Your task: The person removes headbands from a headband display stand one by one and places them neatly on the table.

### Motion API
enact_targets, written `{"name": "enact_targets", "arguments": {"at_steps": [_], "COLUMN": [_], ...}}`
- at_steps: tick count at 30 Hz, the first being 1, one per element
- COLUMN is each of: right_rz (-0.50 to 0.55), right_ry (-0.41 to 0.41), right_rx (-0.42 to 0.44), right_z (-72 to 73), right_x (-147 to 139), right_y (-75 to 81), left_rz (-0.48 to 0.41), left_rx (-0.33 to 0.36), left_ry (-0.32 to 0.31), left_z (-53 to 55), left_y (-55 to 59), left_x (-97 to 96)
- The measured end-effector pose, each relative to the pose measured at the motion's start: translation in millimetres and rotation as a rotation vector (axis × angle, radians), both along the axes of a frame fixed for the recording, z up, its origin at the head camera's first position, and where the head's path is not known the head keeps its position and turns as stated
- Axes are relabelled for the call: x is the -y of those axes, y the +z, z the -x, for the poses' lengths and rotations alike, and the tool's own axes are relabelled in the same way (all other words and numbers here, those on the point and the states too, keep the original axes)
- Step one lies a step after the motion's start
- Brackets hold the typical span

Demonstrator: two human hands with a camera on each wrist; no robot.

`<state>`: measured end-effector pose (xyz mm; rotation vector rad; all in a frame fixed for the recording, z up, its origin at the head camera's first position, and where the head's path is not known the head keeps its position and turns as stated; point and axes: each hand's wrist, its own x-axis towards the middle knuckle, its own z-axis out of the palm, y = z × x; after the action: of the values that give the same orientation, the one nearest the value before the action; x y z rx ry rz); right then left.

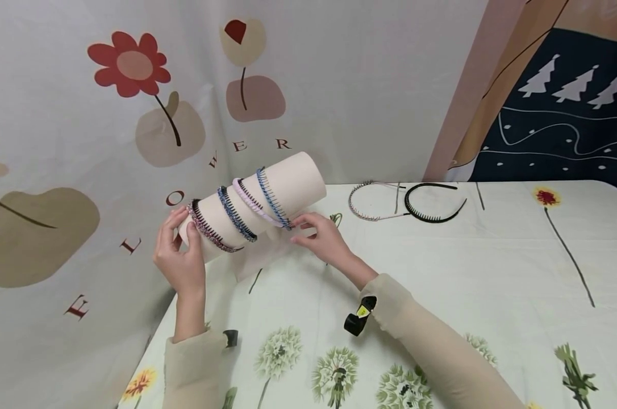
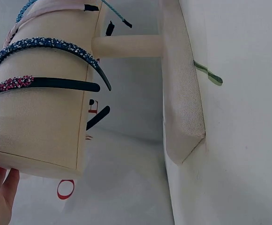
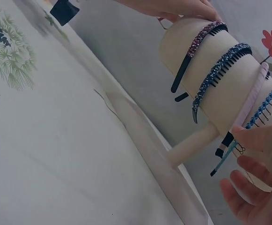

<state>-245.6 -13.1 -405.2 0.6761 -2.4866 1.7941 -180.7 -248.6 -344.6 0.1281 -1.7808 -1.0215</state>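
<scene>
A cream padded headband display stand (image 1: 300,179), a cylinder on a post and flat base, lies tilted at the back of the table. On it sit a pink-and-black beaded headband (image 1: 208,230), a dark blue glitter headband (image 1: 235,216), a lavender headband (image 1: 252,203) and a light blue beaded headband (image 1: 270,196). My left hand (image 1: 182,255) grips the cylinder's near-left end, thumb in front. My right hand (image 1: 322,241) touches the lower ends of the light blue and lavender headbands, its loosely bent fingers (image 3: 238,180) spread apart below.
Two more headbands lie on the table to the right: a thin beaded one (image 1: 362,213) and a black toothed one (image 1: 426,218). A flower-print cloth (image 1: 492,255) covers the table. A printed curtain (image 1: 365,85) hangs right behind the stand.
</scene>
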Motion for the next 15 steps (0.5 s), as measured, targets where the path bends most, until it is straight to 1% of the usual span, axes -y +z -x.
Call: {"name": "enact_targets", "arguments": {"at_steps": [4, 11, 15], "right_rz": [0.031, 0.048, 0.064], "right_ry": [-0.027, -0.107, -0.125], "right_rx": [-0.013, -0.063, -0.076], "right_z": [-0.2, 1.6, 2.8], "right_x": [-2.2, -6.8, -10.4], "right_y": [1.5, 4.0, 4.8], "left_rz": [0.003, 0.009, 0.006], "left_rx": [-0.005, -0.003, -0.011], "left_ry": [-0.005, -0.004, -0.011], "left_z": [-0.6, -2.5, -1.6], "left_y": [0.1, 1.5, 0.8], "left_x": [-0.2, -1.3, -0.7]}}
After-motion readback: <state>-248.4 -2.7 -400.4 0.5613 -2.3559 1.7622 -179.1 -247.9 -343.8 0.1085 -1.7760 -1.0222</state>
